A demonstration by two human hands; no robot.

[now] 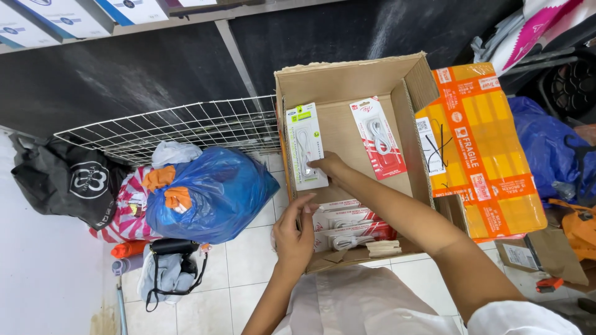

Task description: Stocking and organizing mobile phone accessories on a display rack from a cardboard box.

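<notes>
Head view, looking straight down: an open cardboard box sits at centre frame, flaps up, and the right hand is inside it, fingertips pinched on the lower right edge of a white cable pack with a green top label, which lies along the box's left wall. Just right of it, apart from the fingers, a red-and-white cable pack rests tilted on the box floor. The left hand grips the box's near left rim, fingers curled over the cardboard, right beside a stack of red-and-white cable packs filling the near end. The middle of the box floor is bare, so there's room around the held pack. Against the box's right wall leans an orange parcel with white tape strips. At left of frame, a blue plastic bag crowds the box's left side, a white wire rack behind it, a black bag at the far left edge.
</notes>
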